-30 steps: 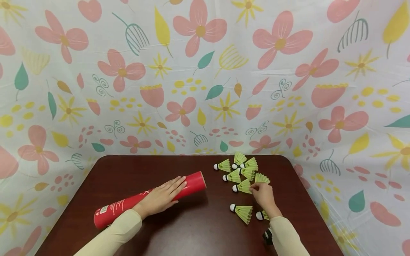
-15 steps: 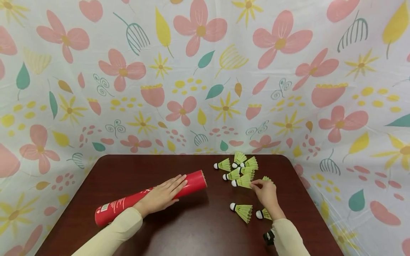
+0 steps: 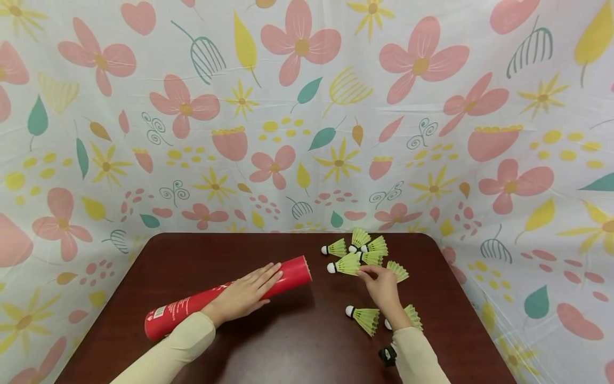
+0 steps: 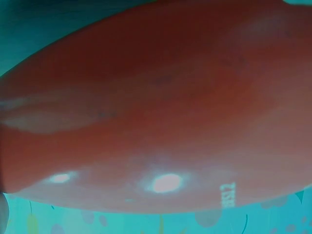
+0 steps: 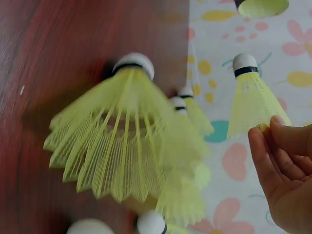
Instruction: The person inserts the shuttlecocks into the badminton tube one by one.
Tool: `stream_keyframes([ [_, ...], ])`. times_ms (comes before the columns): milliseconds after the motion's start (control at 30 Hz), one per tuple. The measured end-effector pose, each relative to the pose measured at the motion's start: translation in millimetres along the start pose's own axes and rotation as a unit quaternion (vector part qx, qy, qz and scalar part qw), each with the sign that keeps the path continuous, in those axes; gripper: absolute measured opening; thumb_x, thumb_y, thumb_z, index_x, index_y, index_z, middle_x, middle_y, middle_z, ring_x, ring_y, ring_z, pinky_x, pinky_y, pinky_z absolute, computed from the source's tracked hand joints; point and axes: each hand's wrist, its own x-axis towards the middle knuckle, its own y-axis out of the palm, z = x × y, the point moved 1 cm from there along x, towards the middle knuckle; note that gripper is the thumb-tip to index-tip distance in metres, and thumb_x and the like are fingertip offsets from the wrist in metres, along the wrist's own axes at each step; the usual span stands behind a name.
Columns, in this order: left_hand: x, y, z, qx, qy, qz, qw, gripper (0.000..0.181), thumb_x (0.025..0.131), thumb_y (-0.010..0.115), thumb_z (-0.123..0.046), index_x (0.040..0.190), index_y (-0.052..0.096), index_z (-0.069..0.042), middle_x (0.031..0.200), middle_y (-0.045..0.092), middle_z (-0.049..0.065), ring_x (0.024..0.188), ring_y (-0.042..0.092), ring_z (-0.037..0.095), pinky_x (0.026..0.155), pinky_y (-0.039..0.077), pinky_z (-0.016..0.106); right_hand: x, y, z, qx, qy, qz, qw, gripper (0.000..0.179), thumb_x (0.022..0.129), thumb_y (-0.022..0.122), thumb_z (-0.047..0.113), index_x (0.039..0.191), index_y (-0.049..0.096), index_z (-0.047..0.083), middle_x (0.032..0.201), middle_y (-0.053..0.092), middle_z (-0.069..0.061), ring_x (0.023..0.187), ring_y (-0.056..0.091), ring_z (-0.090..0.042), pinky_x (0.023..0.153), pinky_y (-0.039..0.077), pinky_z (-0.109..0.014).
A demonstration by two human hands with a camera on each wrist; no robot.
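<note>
My left hand [image 3: 242,296] rests on a red shuttlecock tube [image 3: 184,311], fingers straight across its top. The tube lies at a slant, its far-right end [image 3: 307,268] beyond the fingertips; its red side [image 4: 161,136] fills most of the left wrist view. Thumb and index finger of my right hand [image 3: 384,290] pinch the skirt edge of a yellow-green shuttlecock [image 3: 348,264], white cork pointing left toward the tube's end. In the right wrist view that held shuttlecock [image 5: 256,100] hangs from the fingertips, cork upward. A loose shuttlecock [image 5: 117,131] looms large beside it.
Several shuttlecocks [image 3: 375,246] are bunched at the table's back right. Another [image 3: 397,271] lies just right of my right hand. Nearer the front are one shuttlecock [image 3: 364,321] and one partly behind my wrist [image 3: 413,316]. A flower-print cloth [image 3: 297,160] hangs behind the brown table [image 3: 288,346].
My right hand has moved left and slightly away with the pinched shuttlecock, bringing it closer to the tube's end. The left hand and the tube have stayed nearly in place.
</note>
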Motion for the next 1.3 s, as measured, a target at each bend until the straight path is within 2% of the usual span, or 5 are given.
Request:
stream_keyframes([
  [133,0.8,1.1,-0.8,-0.003,0.000,0.006,1.0000,0.096,0.082,0.076,-0.033,0.154,0.019,-0.010,0.160,0.017,0.008,0.144,0.024,0.025,0.111,0.032,0.036,0.8,10,7,0.018,-0.012,-0.010,0.9997,0.006,0.081,0.076,0.006,0.086,0.076,0.004,0.081,0.072,-0.009,0.067,0.066,-0.019,0.055,0.051,-0.025],
  [700,3.5,4.0,-1.5,-0.006,0.013,-0.007,0.9999,0.095,0.082,0.076,-0.032,0.154,0.020,-0.009,0.159,0.019,0.010,0.144,0.023,0.027,0.112,0.032,0.038,-0.8,39,31,0.078,-0.010,0.024,0.9966,0.006,0.082,0.075,0.009,0.087,0.076,0.009,0.081,0.072,-0.002,0.070,0.066,-0.013,0.059,0.052,-0.024],
  [967,5.0,1.6,-4.2,0.000,0.012,-0.005,0.9999,0.096,0.082,0.076,-0.033,0.154,0.019,-0.009,0.159,0.019,0.010,0.144,0.023,0.026,0.112,0.030,0.037,-3.9,48,45,0.100,-0.055,0.030,0.9930,0.004,0.081,0.075,0.005,0.085,0.075,0.005,0.077,0.071,0.000,0.066,0.065,-0.014,0.058,0.052,-0.024],
  [1167,6.0,3.1,-5.1,-0.005,0.016,-0.013,0.9998,0.097,0.080,0.078,-0.033,0.154,0.019,-0.009,0.159,0.018,0.011,0.144,0.024,0.027,0.112,0.031,0.038,-6.0,56,46,0.124,-0.066,0.038,0.9894,0.004,0.081,0.075,0.005,0.084,0.075,0.004,0.077,0.072,-0.001,0.067,0.065,-0.015,0.058,0.051,-0.023],
  [1300,6.0,3.6,-5.0,-0.001,0.017,-0.019,0.9997,0.099,0.079,0.079,-0.033,0.154,0.019,-0.009,0.159,0.017,0.010,0.144,0.023,0.027,0.112,0.032,0.038,-7.7,57,47,0.116,-0.075,0.031,0.9900,0.005,0.081,0.075,0.002,0.085,0.075,0.005,0.079,0.072,-0.003,0.069,0.065,-0.013,0.059,0.052,-0.024],
])
